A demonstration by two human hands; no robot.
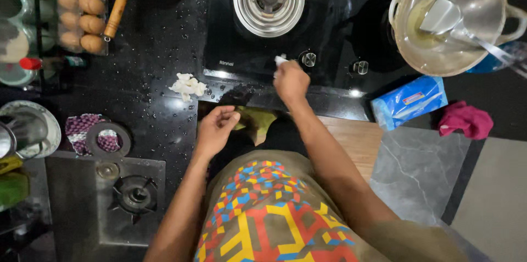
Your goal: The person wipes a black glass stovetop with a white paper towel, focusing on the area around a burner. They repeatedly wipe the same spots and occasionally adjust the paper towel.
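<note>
Wiping looks to be the step in hand: the right hand [291,80] pinches a small white wad [280,60] at the front edge of the black glass hob [329,31], just left of a control knob [308,59]. The wad's short axis seems to point away from the person; the next move likely calls for a steady sideways sweep. The left hand [217,127] hangs loosely curled and empty over the desk [159,114] edge.

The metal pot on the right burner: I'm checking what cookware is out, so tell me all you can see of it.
The metal pot is round, silvery and shiny, with a side handle at each end. It sits upright at the right of the black glass stove top, near the frame's upper right corner. A little pale yellowish liquid, perhaps oil, pools in its bottom. A metal spatula rests inside, blade down in the liquid, its handle leaning out over the right rim. Neither hand touches it.
</note>
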